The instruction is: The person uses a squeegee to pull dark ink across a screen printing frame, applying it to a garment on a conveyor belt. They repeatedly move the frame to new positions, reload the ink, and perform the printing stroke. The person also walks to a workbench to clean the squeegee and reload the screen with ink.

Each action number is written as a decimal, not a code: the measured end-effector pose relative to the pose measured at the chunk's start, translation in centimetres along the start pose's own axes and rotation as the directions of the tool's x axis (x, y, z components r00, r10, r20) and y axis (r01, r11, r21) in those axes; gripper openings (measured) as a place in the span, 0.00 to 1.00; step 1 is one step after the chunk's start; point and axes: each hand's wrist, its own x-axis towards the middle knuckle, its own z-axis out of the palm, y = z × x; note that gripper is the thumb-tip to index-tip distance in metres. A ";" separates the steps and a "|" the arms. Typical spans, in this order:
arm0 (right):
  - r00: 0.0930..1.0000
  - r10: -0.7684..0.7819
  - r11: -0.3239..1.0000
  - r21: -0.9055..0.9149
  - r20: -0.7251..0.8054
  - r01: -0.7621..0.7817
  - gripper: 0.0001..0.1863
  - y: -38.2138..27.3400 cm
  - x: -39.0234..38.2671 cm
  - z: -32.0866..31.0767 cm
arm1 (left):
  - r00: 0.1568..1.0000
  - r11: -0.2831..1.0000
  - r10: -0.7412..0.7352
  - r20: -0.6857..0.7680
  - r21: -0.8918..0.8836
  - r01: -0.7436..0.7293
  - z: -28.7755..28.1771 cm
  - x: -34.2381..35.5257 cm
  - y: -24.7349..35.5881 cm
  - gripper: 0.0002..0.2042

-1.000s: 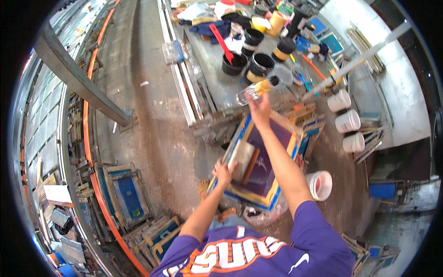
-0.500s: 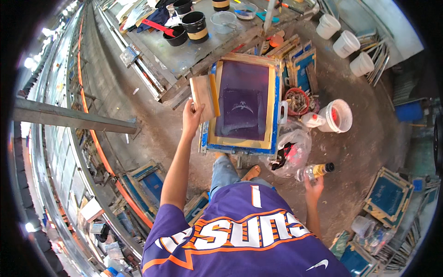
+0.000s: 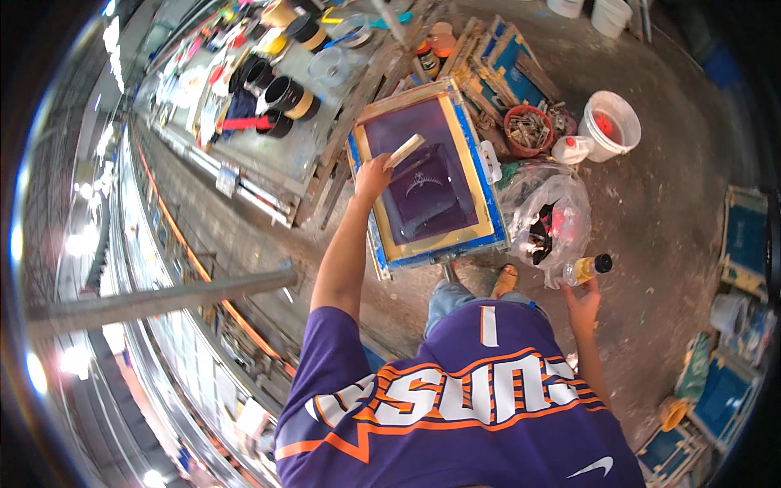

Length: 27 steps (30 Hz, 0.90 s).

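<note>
My left hand (image 3: 373, 178) is closed round a wooden squeegee (image 3: 405, 150), held over the left part of a screen-printing frame (image 3: 480, 199). The squeegee shows its narrow wooden top edge; I cannot tell whether its blade touches the mesh. Purple mesh (image 3: 407, 122) fills the frame, with a pale crescent-like design near its middle, inside yellowish tape and a blue border. Low at the right, my right hand (image 3: 581, 302) grips a clear bottle (image 3: 585, 269) with a yellowish middle and a black cap, held tilted beside a plastic bag.
A clear plastic bag (image 3: 561, 213), a red basket of scraps (image 3: 527, 134), a white jug (image 3: 572, 150) and a white bucket (image 3: 608, 130) stand right of the frame. Black tubs (image 3: 290, 98) crowd the table at upper left. A metal beam (image 3: 171, 302) juts in from the left.
The squeegee has moved from the frame's left edge to over the mesh and turned from its broad side to its narrow edge. The bottle stays in my right hand. The view has turned.
</note>
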 end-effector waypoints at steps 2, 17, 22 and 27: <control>1.000 0.025 0.999 0.026 -0.018 -0.024 0.26 -0.7 -0.1 0.1 | 0.998 0.999 -0.033 -0.059 0.008 0.033 0.6 0.7 -0.8 0.16; 0.998 0.065 0.989 0.135 -0.009 -0.063 0.24 0.1 1.7 0.8 | 0.848 0.853 -0.514 -0.132 0.022 0.521 2.4 -6.9 2.0 0.11; 1.000 -0.011 0.985 0.175 -0.023 0.015 0.23 1.6 2.7 1.3 | 0.853 0.851 -0.516 -0.084 0.064 0.521 3.4 -11.7 4.9 0.11; 1.000 0.004 0.984 0.180 -0.010 -0.003 0.21 3.6 2.6 0.8 | 0.891 0.886 -0.453 -0.042 0.090 0.454 3.8 -16.6 8.2 0.14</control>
